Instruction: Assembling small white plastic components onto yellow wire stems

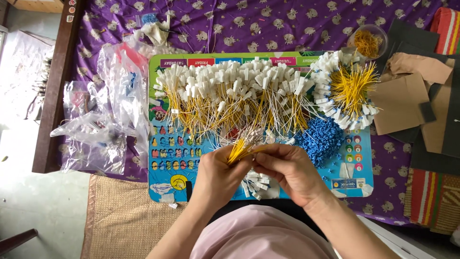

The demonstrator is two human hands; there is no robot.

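— What do we have in hand?

— We see a small bunch of yellow wires [241, 148] held over the near middle of the colourful board [165, 184]. The left hand [218, 177] is closed around its lower end, fingers curled tight. The right hand [287, 170] meets it from the side, thumb and fingertips pinched on the same bunch.

— And just around it?

— Under the hands we make out a few loose white tags [256, 184] lying on the board. Just beside the right hand sits a heap of blue pieces [320, 140].

— Farther out?

— Across the far half of the board we see a wide mass of white-tagged yellow wires [230, 91], and at its right end a round fan of the same [347, 88]. Clear plastic bags [105, 115] lie to the left on the purple cloth [268, 29], brown card pieces [407, 98] to the right, and a small clear bowl of orange bits [368, 42] near the far right.
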